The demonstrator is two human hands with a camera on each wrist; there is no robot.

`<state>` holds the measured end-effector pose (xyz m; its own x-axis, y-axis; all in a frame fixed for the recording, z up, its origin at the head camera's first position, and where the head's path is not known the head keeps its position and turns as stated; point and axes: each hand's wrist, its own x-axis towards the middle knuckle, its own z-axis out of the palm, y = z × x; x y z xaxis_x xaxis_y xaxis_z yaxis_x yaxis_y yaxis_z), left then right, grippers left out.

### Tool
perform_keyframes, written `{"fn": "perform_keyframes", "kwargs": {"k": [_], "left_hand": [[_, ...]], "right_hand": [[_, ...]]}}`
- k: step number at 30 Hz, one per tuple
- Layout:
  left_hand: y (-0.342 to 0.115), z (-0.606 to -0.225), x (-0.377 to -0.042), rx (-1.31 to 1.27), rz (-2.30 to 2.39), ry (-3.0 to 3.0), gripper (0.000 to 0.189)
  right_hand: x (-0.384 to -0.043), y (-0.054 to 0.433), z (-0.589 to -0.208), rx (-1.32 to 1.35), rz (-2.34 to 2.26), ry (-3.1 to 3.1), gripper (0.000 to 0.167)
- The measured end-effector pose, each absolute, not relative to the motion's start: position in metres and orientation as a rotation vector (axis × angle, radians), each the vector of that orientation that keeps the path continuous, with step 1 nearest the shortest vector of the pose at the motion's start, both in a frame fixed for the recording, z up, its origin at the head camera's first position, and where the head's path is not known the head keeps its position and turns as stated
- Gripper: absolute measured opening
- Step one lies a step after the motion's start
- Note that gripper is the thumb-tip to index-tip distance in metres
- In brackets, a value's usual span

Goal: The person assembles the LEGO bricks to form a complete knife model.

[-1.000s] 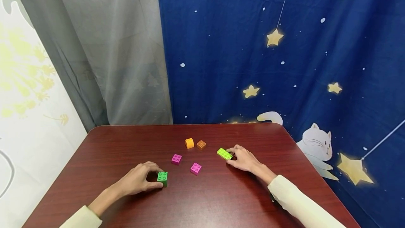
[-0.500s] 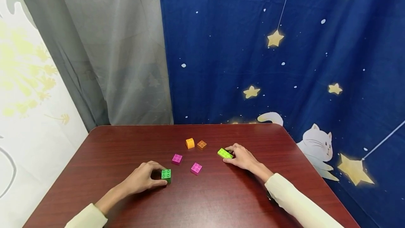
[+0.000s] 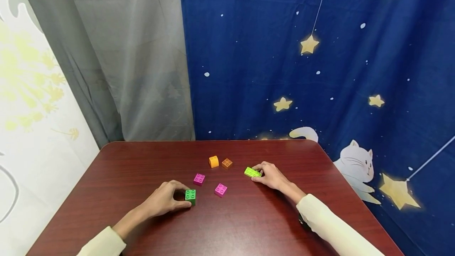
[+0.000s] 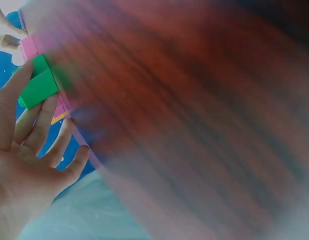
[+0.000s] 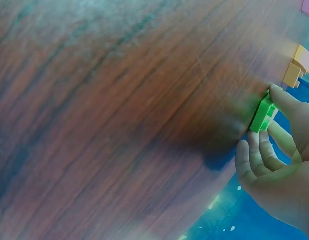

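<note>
My left hand [image 3: 164,198] pinches a green toy brick [image 3: 190,196] between thumb and fingers, studs facing up. From the left wrist view, a seam crosses the green brick [image 4: 38,89], as if two were stacked. Over on the right, my right hand [image 3: 271,176] holds a flat lime-green toy brick [image 3: 252,172] by its right end, thumb on the near side and fingertips on the far side. In the right wrist view the same lime brick [image 5: 264,112] sits between thumb and fingers, close over the table. Two pink bricks lie between the hands, one pink brick [image 3: 220,189] nearer than the other pink brick [image 3: 199,179].
Toward the back of the dark red wooden table [image 3: 142,157] lie a yellow brick [image 3: 213,161] with a curved side and an orange-brown brick [image 3: 226,163] beside it. Behind the table hang a grey curtain [image 3: 142,70] and a blue starry curtain [image 3: 241,58].
My left hand has slid right with the green brick, toward the pink ones. My right thumb has moved left along the lime brick's near side; that brick has barely shifted.
</note>
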<state>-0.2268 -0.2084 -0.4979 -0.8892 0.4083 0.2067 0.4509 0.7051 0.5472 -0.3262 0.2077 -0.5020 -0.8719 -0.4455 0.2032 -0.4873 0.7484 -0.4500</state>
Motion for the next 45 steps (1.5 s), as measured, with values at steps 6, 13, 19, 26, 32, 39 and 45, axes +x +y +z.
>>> {"fn": "perform_keyframes", "kwargs": {"k": [6,13,19,26,32,39,45], "left_hand": [[-0.206,-0.498,-0.227,-0.715,-0.936,-2.823,0.034],[-0.204,-0.497,-0.228,-0.713,-0.948,-2.829,0.033],[-0.204,-0.498,-0.229,-0.706,-0.945,-2.839,0.032],[-0.204,-0.5,-0.23,-0.71,-0.966,-2.839,0.03],[-0.205,-0.502,-0.23,-0.693,-0.971,-2.856,0.03],[-0.203,-0.5,-0.228,-0.673,-0.967,-2.86,0.03],[-0.202,-0.498,-0.229,-0.664,-0.962,-2.842,0.029]], "right_hand": [[-0.325,0.204,-0.497,0.834,0.786,-2.822,0.035],[-0.323,0.194,-0.485,0.879,0.802,-2.801,0.035],[-0.316,0.181,-0.474,0.935,0.842,-2.769,0.034],[-0.307,0.166,-0.466,0.994,0.862,-2.746,0.033],[-0.299,0.152,-0.461,1.049,0.878,-2.735,0.034],[-0.293,0.137,-0.454,1.116,0.894,-2.695,0.035],[-0.291,0.124,-0.451,1.155,0.861,-2.673,0.035]]}}
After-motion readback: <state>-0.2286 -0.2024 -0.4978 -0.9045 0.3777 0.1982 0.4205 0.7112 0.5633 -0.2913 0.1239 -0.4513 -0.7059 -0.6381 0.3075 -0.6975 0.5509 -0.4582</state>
